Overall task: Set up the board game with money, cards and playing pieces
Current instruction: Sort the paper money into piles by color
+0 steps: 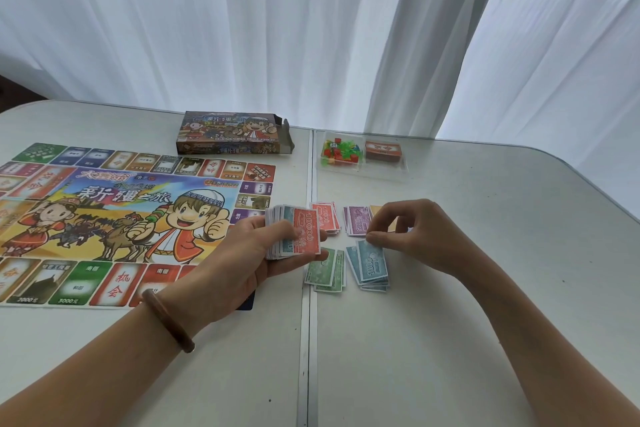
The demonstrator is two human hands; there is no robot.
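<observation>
I see the game board [121, 218] lying flat on the left of the counter [450, 322]. My left grip [256, 253] clasps a stack of banknotes [304, 232], a red 10000 on top, over the board's right edge. Just beside it lie the red pile [327, 215], green pile [327, 270], purple pile [358, 220] and blue 1000 pile [370, 263]. My right grip [412, 232] pinches the blue pile's top edge.

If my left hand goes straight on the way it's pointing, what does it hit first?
Most likely the red 10000 pile on the table, just beyond your left hand and the money stack it grips. Its height above the table is unclear, so it might pass over.
</observation>
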